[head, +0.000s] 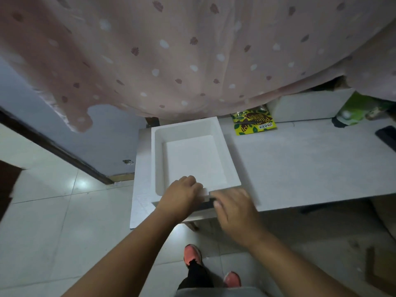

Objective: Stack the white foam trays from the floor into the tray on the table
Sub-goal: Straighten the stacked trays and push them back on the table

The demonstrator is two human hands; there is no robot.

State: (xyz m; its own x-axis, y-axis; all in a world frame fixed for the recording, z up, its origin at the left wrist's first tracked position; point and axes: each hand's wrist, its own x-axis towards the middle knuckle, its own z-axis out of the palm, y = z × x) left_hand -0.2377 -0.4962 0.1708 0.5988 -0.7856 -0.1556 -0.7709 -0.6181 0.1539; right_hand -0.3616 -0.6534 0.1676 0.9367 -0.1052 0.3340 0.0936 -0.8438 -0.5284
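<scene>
A white foam tray [188, 129] lies on the left end of the white table [300, 163], its near edge jutting past the table's front. My left hand [182, 196] curls over the tray's near rim, fingers inside the rim. My right hand [233, 209] is blurred and rests on the same near rim just to the right, fingers bent around the edge. A flat white foam sheet [139, 189] stands against the table's left side, below the tray. Whether the tray is a single one or a nested stack cannot be told.
A pink dotted curtain [192, 56] hangs over the table's far side. A yellow-green snack packet [252, 123], a white box [304, 106] and a green bag [355, 110] sit at the back right. My feet in orange shoes [192, 254] stand on the tiled floor.
</scene>
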